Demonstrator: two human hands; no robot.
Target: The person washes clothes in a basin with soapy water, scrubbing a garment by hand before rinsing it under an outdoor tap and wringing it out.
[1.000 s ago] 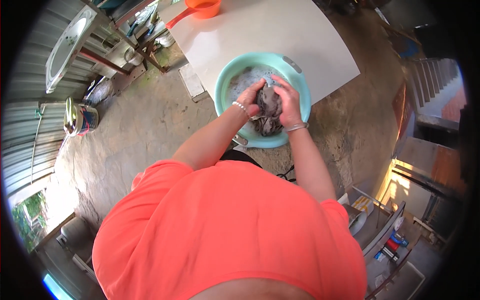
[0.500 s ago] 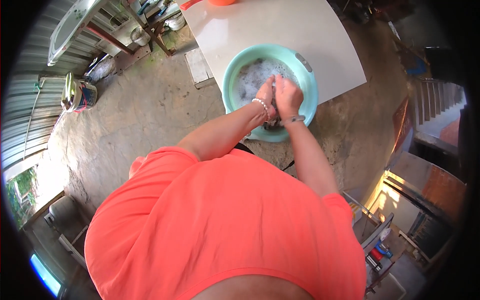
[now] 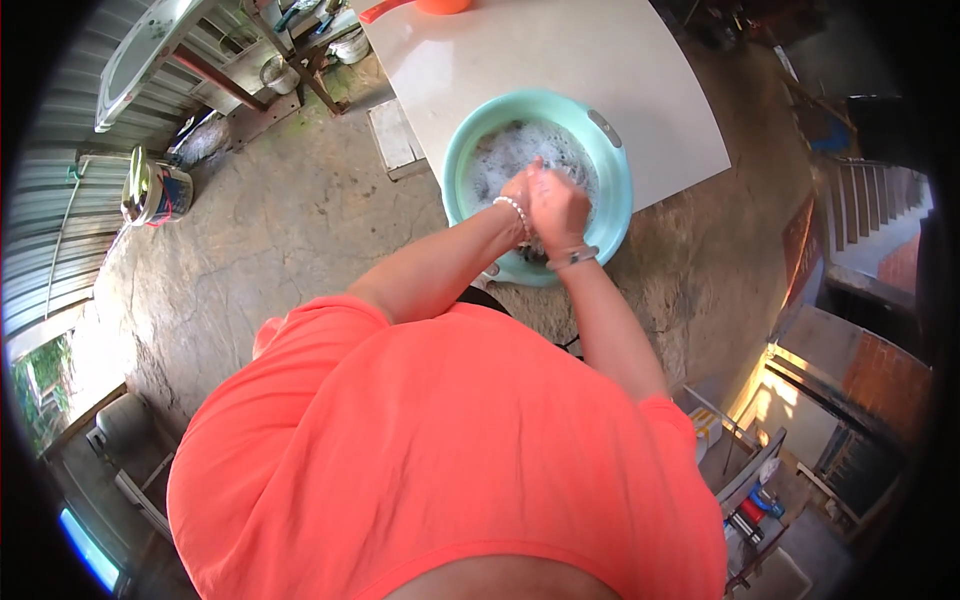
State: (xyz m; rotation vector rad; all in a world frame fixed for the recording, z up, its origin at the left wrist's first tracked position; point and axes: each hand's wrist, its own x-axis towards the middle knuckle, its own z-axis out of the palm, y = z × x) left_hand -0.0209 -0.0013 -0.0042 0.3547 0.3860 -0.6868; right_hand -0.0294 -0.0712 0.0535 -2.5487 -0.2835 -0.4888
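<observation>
A teal plastic basin (image 3: 610, 150) full of soapy foam stands near the front edge of a white table (image 3: 640, 80). Both my hands are inside it, pressed tightly against each other. My left hand (image 3: 517, 187), with a bead bracelet at the wrist, and my right hand (image 3: 557, 207), with a metal bangle, are closed around a grey cloth (image 3: 533, 250). Only a dark scrap of the cloth shows beneath the hands; the rest is hidden. My orange shirt fills the lower part of the view.
An orange vessel (image 3: 440, 5) sits at the table's far edge. On the cracked concrete floor lie a pale block (image 3: 395, 135) beside the table and a paint bucket (image 3: 155, 190) at the left. A metal stand with pots (image 3: 290, 60) is at the upper left, stairs (image 3: 870, 200) at the right.
My hands have drawn together over the grey cloth, which showed plainly between them before and is now almost covered. The view has shifted a little toward the table.
</observation>
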